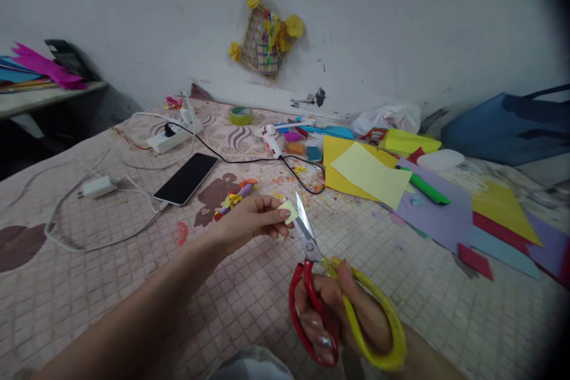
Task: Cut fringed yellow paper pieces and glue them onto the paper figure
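Note:
Between the thumb and fingers of my left hand (256, 219) is a small pale yellow piece of paper (288, 211). My right hand (342, 314) grips a pair of scissors (310, 246) with one red and one yellow handle. The blades are parted and point away from me, right beside the paper's edge; whether they touch it I cannot tell. Just behind my left hand lies a small bundle of coloured paper pieces (236, 197). Tiny paper scraps (298, 173) are scattered beyond the blades.
A phone (186, 178) on a cable, a power strip (176, 135) and a tape roll (240, 116) occupy the left and back. A glue gun (271, 141) trails a black cord. Coloured paper sheets (436, 214) and a green marker (425, 186) lie right, near a blue bag (503, 127).

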Tool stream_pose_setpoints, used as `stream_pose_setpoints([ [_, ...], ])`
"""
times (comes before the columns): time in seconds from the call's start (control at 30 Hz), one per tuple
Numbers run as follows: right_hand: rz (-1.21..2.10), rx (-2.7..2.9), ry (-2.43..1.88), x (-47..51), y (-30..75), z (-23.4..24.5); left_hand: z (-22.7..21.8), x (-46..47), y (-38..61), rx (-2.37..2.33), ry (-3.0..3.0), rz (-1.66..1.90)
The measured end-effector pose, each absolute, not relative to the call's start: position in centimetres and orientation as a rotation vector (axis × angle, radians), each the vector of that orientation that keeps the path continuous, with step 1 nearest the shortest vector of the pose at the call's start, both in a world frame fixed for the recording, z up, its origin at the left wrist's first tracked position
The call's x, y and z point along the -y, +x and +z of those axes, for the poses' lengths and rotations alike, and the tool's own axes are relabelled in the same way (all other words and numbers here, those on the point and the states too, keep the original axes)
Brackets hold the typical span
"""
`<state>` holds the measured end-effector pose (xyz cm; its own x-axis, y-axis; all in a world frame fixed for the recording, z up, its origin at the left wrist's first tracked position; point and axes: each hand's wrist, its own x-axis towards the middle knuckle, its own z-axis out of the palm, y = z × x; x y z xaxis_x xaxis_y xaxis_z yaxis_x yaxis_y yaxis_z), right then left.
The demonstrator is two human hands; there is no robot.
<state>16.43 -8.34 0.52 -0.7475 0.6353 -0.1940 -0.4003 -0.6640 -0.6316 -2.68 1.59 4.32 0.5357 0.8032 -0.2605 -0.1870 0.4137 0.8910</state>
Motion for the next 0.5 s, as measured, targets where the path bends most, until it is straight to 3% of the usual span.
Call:
stream_pose_setpoints([
  [0.5, 2.379, 0.823, -0.738, 8.30, 16.20, 1.03, 3.60, -2.20, -3.41, -0.769, 1.042, 0.663],
])
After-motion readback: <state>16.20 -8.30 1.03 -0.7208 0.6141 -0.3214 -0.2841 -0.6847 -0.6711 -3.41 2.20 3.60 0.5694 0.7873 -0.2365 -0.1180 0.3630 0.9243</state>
